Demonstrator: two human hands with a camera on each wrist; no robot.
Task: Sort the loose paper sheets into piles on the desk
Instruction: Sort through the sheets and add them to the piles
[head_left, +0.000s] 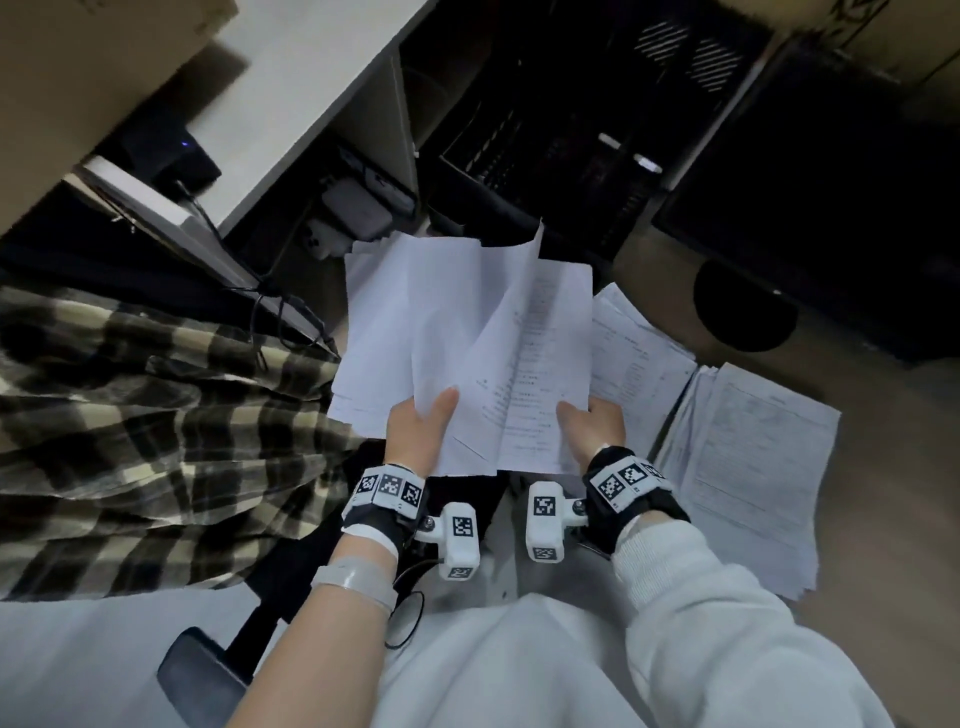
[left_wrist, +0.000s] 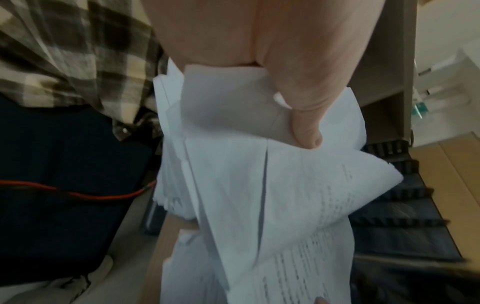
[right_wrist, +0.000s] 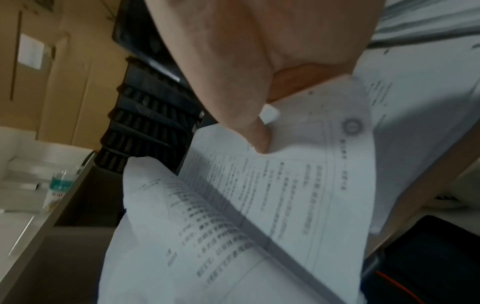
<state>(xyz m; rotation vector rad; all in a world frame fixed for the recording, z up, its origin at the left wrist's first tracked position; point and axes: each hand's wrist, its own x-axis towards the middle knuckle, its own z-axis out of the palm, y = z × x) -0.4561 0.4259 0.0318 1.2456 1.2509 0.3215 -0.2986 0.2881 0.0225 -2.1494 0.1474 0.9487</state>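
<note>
I hold a bundle of white sheets (head_left: 415, 322) up in front of me. My left hand (head_left: 418, 434) grips its lower edge, thumb (left_wrist: 301, 115) pressed on the top sheet (left_wrist: 233, 164). My right hand (head_left: 589, 426) pinches the bottom of a printed sheet (head_left: 540, 364) that is bent away from the bundle; the thumb (right_wrist: 257, 135) lies on the printed sheet (right_wrist: 298, 185). To the right, on the brown surface, lie a fanned pile of printed sheets (head_left: 639, 358) and a thicker stack (head_left: 748, 467).
A plaid shirt (head_left: 140, 415) hangs at the left over a chair. Black stacked trays (head_left: 545, 156) stand ahead in the dark, also the trays (right_wrist: 145, 127). A white desk (head_left: 311, 78) with a charger and cables sits upper left. A water bottle (right_wrist: 58, 185) stands on a ledge.
</note>
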